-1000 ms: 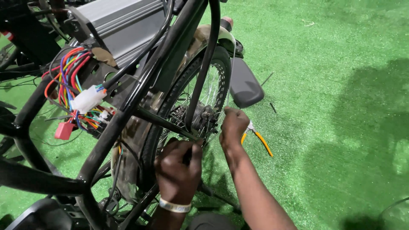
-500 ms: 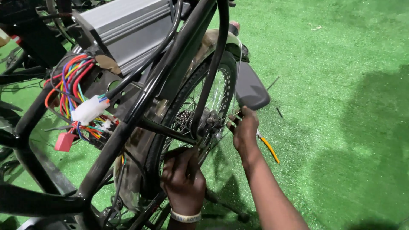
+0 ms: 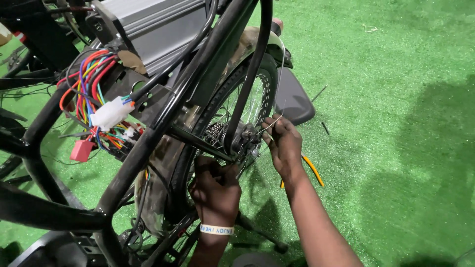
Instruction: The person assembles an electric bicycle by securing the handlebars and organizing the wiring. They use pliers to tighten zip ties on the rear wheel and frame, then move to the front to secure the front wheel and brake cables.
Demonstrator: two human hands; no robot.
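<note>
At the frame centre, my right hand [image 3: 284,146] pinches a thin wire [image 3: 271,123] beside the rear wheel hub [image 3: 245,138]; my left hand [image 3: 216,190] (wristband on it) closes around the frame bar [image 3: 198,141] below.
</note>
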